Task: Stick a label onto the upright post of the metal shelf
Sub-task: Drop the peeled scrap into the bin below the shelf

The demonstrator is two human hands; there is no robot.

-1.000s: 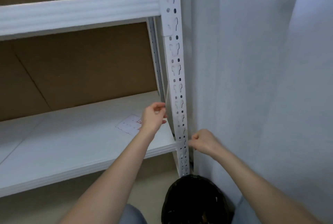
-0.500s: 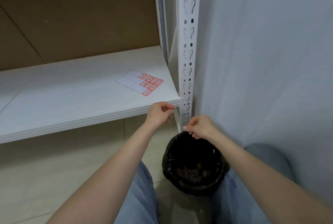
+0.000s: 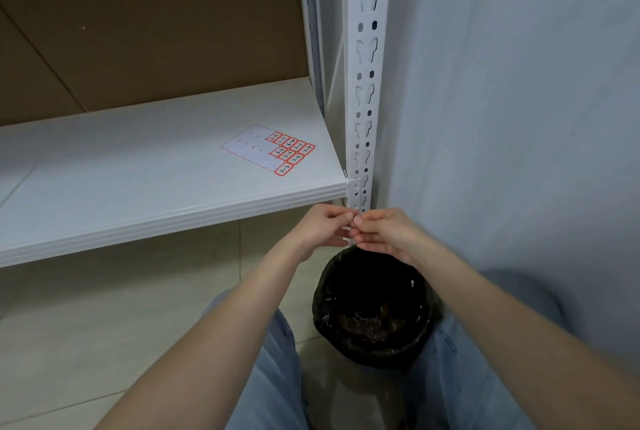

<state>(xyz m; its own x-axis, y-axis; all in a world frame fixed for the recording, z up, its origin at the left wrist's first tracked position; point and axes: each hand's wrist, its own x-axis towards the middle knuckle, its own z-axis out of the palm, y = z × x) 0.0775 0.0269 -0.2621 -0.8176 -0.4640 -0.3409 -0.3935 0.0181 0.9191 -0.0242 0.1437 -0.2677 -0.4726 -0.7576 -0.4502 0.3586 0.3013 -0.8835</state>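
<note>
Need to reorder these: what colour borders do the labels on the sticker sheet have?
Red borders on the sticker sheet, seen in the head view.

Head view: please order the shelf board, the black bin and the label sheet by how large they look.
1. shelf board, clearly largest
2. black bin, though nearer the camera
3. label sheet, smallest

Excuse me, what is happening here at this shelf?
A person is crouched at a white metal shelf. Both hands, left hand and right hand, meet at the upright post just below the shelf board, fingertips pinched together; whatever they hold is too small to see. A partly used label sheet lies on the board, and a black bin stands below.
</note>
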